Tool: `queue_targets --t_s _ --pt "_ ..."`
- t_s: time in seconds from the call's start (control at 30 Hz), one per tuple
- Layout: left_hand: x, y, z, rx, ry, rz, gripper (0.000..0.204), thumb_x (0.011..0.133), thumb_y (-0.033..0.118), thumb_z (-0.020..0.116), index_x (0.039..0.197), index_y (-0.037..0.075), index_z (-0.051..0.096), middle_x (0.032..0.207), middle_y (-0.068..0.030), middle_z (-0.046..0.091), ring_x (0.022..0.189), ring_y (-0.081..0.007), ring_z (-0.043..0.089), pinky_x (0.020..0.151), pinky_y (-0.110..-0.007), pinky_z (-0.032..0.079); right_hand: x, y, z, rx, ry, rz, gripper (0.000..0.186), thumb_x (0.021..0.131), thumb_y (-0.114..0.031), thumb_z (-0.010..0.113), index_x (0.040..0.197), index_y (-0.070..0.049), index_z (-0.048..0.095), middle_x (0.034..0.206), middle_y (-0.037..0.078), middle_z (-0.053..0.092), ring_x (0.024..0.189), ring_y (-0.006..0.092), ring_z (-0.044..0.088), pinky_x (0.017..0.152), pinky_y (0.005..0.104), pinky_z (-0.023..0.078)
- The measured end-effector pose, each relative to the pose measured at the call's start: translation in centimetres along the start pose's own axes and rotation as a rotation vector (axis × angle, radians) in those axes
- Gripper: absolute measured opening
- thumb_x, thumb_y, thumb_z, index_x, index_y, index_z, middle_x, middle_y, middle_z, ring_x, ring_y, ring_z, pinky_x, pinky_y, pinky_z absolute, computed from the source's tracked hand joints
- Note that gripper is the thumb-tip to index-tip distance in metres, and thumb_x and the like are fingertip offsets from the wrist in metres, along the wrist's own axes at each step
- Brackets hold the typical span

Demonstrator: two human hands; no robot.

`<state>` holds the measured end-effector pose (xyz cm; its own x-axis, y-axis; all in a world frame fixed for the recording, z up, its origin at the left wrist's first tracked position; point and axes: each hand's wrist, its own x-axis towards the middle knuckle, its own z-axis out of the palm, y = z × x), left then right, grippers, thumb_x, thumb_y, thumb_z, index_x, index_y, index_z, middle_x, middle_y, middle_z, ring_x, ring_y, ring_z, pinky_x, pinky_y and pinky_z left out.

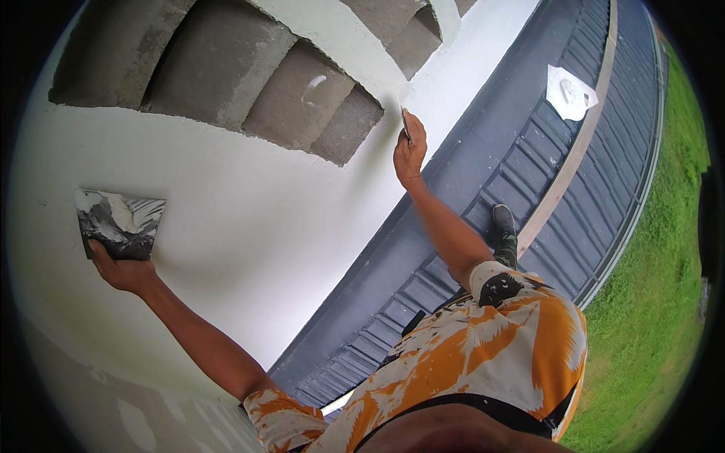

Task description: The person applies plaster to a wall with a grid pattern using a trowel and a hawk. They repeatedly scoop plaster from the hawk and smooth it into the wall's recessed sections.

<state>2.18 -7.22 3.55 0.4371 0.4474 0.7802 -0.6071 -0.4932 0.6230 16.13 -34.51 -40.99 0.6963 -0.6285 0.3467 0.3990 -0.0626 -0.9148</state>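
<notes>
At the left, my left hand (123, 270) is closed on the lower edge of a dark, flat, four-sided plate (134, 243). White putty (124, 211) is smeared over the plate's face. My right hand (410, 155) reaches up to the white wall (264, 204), fingers wrapped round a thin putty knife (406, 127) seen nearly edge-on. The knife is by the strip of wall between two recesses, close to the lower right corner of the bigger one; its blade is mostly hidden. Bare grey concrete shows inside this bigger recess (226, 68).
A dark ribbed metal roof (604, 166) slopes away on the right, with a long wooden plank (563, 181) across it. A white sheet with a lump on it (568, 94) lies beside the plank. My shoe (504, 219) rests on the roof. Grass (649, 325) lies beyond the roof's edge.
</notes>
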Motion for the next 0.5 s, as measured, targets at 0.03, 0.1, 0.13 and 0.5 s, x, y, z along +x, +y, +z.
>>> queue_targets --t_s 0.03,0.1,0.13,0.5 --pt "-0.1 0.1 -0.2 0.009 -0.003 0.011 0.052 0.097 0.026 0.056 0.134 -0.010 0.048 0.135 -0.0182 0.051 0.120 -0.0329 0.053 0.102 -0.045 0.044 1.7 -0.4 0.4 0.012 0.060 0.007 0.055 0.079 0.016 0.043 0.126 -0.004 0.061 0.122 0.016 0.063 0.115 0.0334 0.056 0.100 0.0388 0.043" --pt "-0.1 -0.1 0.2 0.009 -0.025 0.027 0.052 0.097 0.026 0.056 0.134 -0.010 0.048 0.135 -0.0184 0.051 0.120 -0.0330 0.053 0.102 -0.045 0.044 5.2 -0.5 1.1 0.096 0.048 -0.024 0.059 0.075 0.017 0.043 0.128 -0.003 0.059 0.125 0.017 0.061 0.118 0.0362 0.053 0.101 0.0396 0.042" --pt "-0.1 -0.2 0.3 0.007 -0.021 0.028 0.052 0.097 0.026 0.056 0.134 -0.010 0.048 0.135 -0.0184 0.052 0.120 -0.0329 0.053 0.102 -0.045 0.044 6.2 -0.4 1.7 0.101 0.010 -0.026 0.062 0.074 0.017 0.043 0.130 -0.004 0.058 0.129 0.018 0.058 0.119 0.0372 0.051 0.102 0.0403 0.041" --pt "-0.1 0.2 -0.3 0.052 -0.011 0.018 0.050 0.097 0.024 0.055 0.133 -0.009 0.048 0.134 -0.0180 0.052 0.119 -0.0319 0.054 0.100 -0.045 0.045 3.2 -0.8 1.3 0.178 -0.053 0.693 0.056 0.083 -0.002 0.039 0.137 0.002 0.051 0.125 0.026 0.057 0.114 0.0345 0.059 0.098 0.0419 0.045"
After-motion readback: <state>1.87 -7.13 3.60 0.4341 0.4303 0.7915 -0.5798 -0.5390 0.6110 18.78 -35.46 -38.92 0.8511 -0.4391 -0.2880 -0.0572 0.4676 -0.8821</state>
